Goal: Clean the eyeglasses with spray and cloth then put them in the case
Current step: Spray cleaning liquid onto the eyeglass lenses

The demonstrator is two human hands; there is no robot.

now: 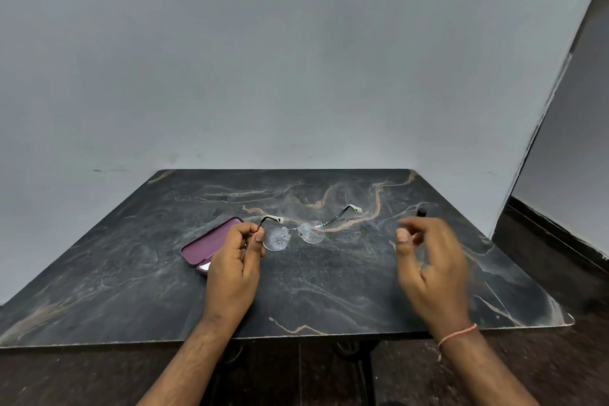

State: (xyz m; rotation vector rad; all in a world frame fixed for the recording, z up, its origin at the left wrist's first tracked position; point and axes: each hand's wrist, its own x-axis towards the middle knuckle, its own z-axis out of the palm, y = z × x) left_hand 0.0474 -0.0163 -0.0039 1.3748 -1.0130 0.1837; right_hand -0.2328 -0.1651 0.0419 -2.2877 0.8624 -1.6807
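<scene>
The eyeglasses [298,231] have a thin metal frame and both lenses are speckled with spray droplets. My left hand [235,260] pinches them at the left hinge and holds them just above the table, arms unfolded and pointing away from me. My right hand [428,260] is blurred, fingers loosely spread, holding nothing. Just beyond its fingers stands the small spray bottle [421,212], of which only the black top shows. The open maroon case [211,241] lies to the left, partly hidden by my left hand, with a bit of white cloth [205,267] at its near end.
The dark marbled table [296,290] ends at its front edge close to my wrists. A grey wall rises behind it, and dark floor lies to the right. A pink thread is tied round my right wrist.
</scene>
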